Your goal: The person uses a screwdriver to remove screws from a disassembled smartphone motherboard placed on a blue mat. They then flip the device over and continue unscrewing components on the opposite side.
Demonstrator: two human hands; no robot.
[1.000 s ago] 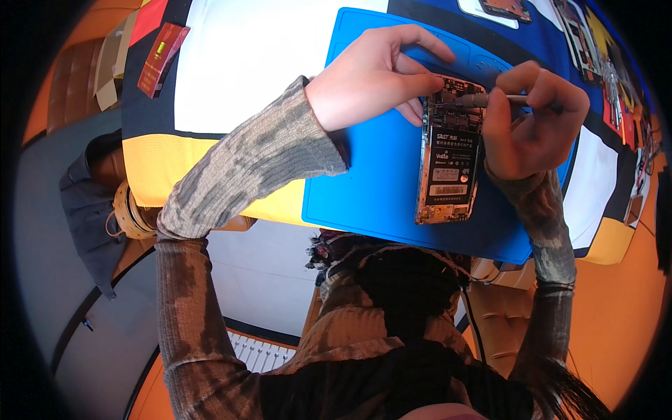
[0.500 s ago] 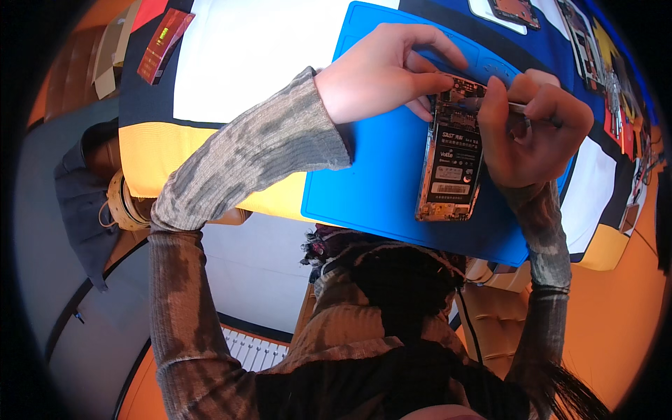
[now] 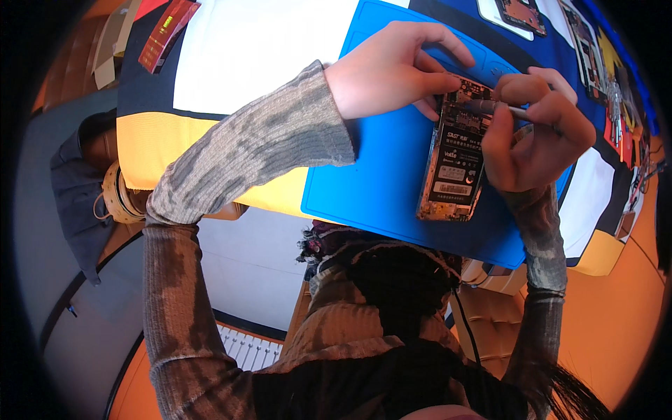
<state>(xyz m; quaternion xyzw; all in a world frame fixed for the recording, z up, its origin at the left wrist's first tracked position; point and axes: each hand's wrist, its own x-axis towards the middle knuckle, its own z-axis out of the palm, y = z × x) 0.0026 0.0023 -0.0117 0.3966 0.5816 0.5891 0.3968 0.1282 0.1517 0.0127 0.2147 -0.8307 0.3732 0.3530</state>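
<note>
An opened phone (image 3: pixel 456 164) lies on a blue work mat (image 3: pixel 371 182), its black battery and upper circuit board exposed. My left hand (image 3: pixel 399 70) grips its upper left edge, thumb at the top corner, other fingers bent beside the edge and the index finger reaching out beyond. In my right hand (image 3: pixel 539 133), closed at the phone's right side, is a slim brush-like tool (image 3: pixel 518 110) with a pale shaft. Its dull, wider end points left over the circuit board; whether it touches the board is hard to see. My right fingers hide part of the phone's right edge.
Further phone parts, including a copper-coloured phone frame (image 3: pixel 521 15), lie at the far right. Several slim tools (image 3: pixel 617 115) sit along the right side. A red box (image 3: pixel 168 35) stands at the far left. The yellow-edged cloth (image 3: pixel 157 150) covers the table.
My right index finger has shifted up along the tool, and its fingers have re-curled. The tool stays over the circuit board. My left hand keeps its hold on the phone.
</note>
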